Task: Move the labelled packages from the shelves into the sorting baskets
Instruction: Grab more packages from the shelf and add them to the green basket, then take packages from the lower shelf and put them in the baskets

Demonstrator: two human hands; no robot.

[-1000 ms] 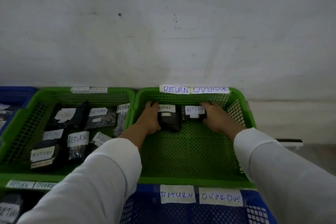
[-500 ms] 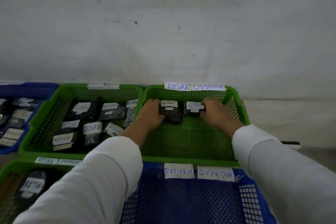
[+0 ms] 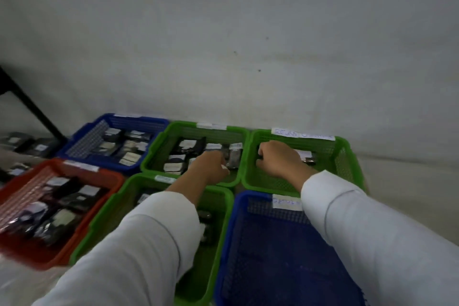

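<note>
My right hand (image 3: 278, 160) is inside the far right green basket (image 3: 347, 149), which carries a RETURN OVERDUE tag. Its fingers curl down on a black package that is mostly hidden beneath it. A second labelled black package (image 3: 307, 156) lies just to its right. My left hand (image 3: 208, 166) is over the middle green basket (image 3: 152, 156), fingers curled beside a black labelled package (image 3: 232, 160) at that basket's right wall. Blur hides whether it grips the package.
A blue basket (image 3: 273, 256) lies near right and another green basket (image 3: 223, 208) near centre under my left sleeve. A red basket (image 3: 109, 176) and a far blue basket (image 3: 82, 136) hold several labelled packages. A black pole (image 3: 29, 104) leans at the left; the wall stands behind.
My view swung left. My left hand left the right green basket and moved over the middle green one. My right hand shifted left inside the right basket.
</note>
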